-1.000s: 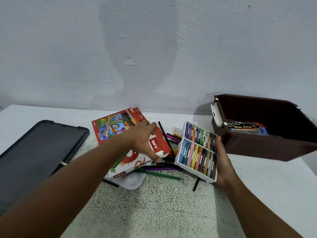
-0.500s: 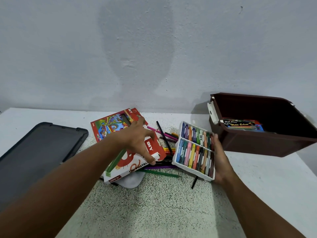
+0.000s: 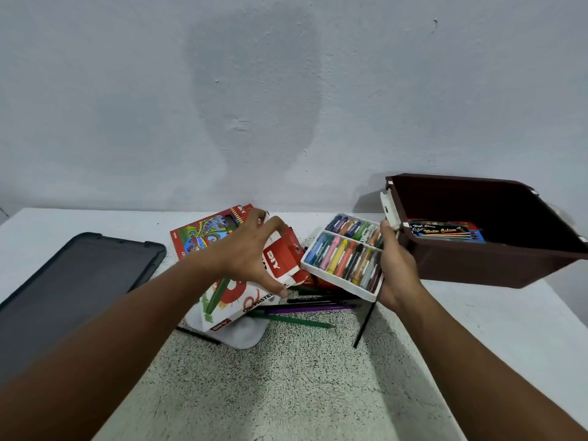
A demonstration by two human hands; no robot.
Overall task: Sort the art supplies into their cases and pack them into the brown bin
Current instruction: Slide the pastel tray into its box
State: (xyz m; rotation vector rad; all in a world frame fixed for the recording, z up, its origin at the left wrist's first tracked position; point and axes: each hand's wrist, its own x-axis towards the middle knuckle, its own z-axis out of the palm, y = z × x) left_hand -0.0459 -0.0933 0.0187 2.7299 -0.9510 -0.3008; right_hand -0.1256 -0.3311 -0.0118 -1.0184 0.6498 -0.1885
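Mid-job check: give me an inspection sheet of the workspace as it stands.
Surface: white table with a speckled mat.
Job's things: oil pastel tray, full, lifted; oil pastel box, flap open; loose pencils; colour pencil box; brown bin holding a water colour box.
Clutter: dark lid.
Grippers: left hand grips the box; right hand holds the tray.
Cables: nothing seen.
Surroundings: grey wall.

The left hand [image 3: 251, 249] covers much of the oil pastel box [image 3: 254, 300] and its print; the dark lid [image 3: 70, 291] runs off the left edge, the brown bin [image 3: 477, 268] off the right, its contents half shadowed
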